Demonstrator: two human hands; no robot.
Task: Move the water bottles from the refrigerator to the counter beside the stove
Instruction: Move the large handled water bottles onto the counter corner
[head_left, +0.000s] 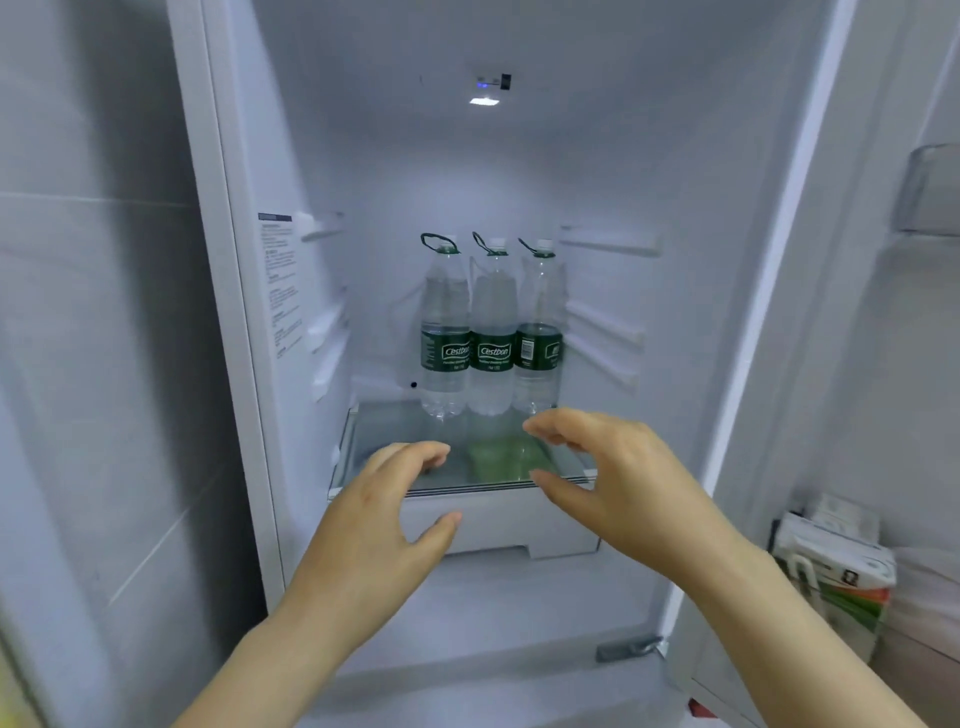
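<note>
Three clear water bottles with green labels and white caps stand side by side at the back of a glass shelf (374, 457) in the open refrigerator: the left bottle (443, 332), the middle bottle (492, 332) and the right bottle (538, 327). My left hand (374, 525) hovers in front of the shelf's front edge, fingers loosely curved, holding nothing. My right hand (618, 478) reaches over the shelf's right front, thumb and fingers spread apart and empty, just short of the right bottle's base.
A white drawer (498, 525) sits below the glass shelf. The refrigerator door stands open on the right, with a carton (836, 571) in its lower bin and a clear door bin (930, 192) higher up. A grey tiled wall is on the left.
</note>
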